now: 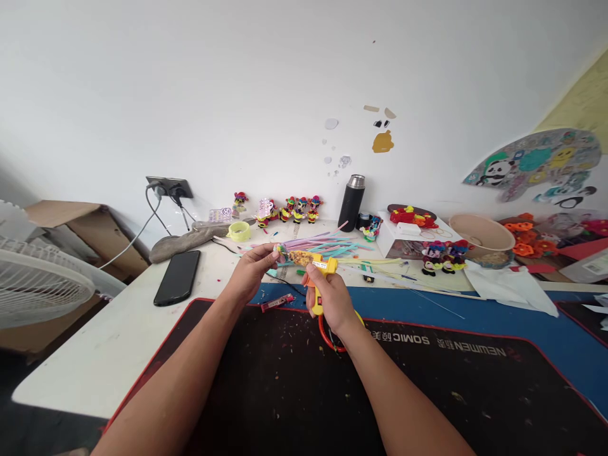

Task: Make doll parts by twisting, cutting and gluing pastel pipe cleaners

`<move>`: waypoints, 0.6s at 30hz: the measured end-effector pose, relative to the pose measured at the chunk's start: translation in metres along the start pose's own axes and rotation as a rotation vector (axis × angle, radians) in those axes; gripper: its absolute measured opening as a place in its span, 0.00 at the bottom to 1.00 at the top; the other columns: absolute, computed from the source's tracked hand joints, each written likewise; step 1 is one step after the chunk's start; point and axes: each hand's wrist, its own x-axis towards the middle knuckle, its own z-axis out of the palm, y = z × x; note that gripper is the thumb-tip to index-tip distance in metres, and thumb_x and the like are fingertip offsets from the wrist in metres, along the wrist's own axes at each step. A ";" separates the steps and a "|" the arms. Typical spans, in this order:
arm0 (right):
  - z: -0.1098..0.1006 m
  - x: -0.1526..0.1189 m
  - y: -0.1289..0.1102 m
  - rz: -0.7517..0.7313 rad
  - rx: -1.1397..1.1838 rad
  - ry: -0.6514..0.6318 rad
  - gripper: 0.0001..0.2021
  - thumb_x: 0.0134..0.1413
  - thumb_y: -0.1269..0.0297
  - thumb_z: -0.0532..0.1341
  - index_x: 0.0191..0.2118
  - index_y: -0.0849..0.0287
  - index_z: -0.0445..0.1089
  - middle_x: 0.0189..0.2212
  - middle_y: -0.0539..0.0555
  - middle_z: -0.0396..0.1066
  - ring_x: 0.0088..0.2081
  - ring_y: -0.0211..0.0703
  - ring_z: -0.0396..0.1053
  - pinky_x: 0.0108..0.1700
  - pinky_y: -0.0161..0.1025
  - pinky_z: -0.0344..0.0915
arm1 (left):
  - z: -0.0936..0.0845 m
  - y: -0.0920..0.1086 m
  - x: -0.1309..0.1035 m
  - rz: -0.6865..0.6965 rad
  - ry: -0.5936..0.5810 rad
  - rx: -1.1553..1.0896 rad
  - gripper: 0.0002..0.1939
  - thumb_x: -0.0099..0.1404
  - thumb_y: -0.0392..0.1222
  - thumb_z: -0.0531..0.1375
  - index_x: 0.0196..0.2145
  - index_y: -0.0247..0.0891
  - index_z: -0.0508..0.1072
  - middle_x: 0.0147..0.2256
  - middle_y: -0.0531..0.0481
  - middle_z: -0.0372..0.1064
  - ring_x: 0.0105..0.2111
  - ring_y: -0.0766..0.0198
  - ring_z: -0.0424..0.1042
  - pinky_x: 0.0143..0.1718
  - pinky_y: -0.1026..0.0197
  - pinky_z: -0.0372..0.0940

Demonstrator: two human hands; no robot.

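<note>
Desk point(95, 354), white. Mat point(266, 392), black with a red edge, at its front; specks of debris on it. Bundle of soft stems point(313, 244) beyond the mat's far edge. Right hand point(332, 301) above the mat's far edge, fingers wrapped round the gun's grip, thumb along its side; trigger finger not clear. Left hand point(254, 269) just past that edge, fingertips pinched on the piece. Gun point(329, 267), yellow, over the far edge, aimed left. Red loop point(325, 335) on the mat, under the right wrist. Nozzle point(301, 258) crusted amber, likely old glue. Piece point(281, 252) smallest, beyond the mat, at the nozzle's end; contact can't be told.

Judgement: gluing in hand. Best to brace both wrists, pinch well behind the glue spot, squeeze lightly, let only the tip meet the piece. Crust could shed or string; fingertips sit near heat.
</note>
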 end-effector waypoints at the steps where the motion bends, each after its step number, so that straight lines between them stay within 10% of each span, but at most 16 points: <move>1: 0.000 0.000 -0.001 0.001 -0.005 0.012 0.26 0.59 0.36 0.60 0.27 0.58 0.68 0.09 0.45 0.61 0.11 0.36 0.59 0.17 0.34 0.54 | 0.000 0.000 0.000 0.000 -0.001 -0.001 0.15 0.56 0.50 0.74 0.37 0.39 0.84 0.32 0.49 0.75 0.34 0.62 0.68 0.36 0.62 0.61; 18: -0.002 0.002 0.007 0.035 -0.067 0.063 0.28 0.59 0.35 0.60 0.25 0.56 0.65 0.10 0.45 0.61 0.11 0.37 0.60 0.17 0.34 0.54 | 0.002 0.002 0.000 0.006 0.025 -0.029 0.14 0.54 0.49 0.74 0.36 0.38 0.84 0.31 0.48 0.75 0.32 0.62 0.69 0.34 0.61 0.62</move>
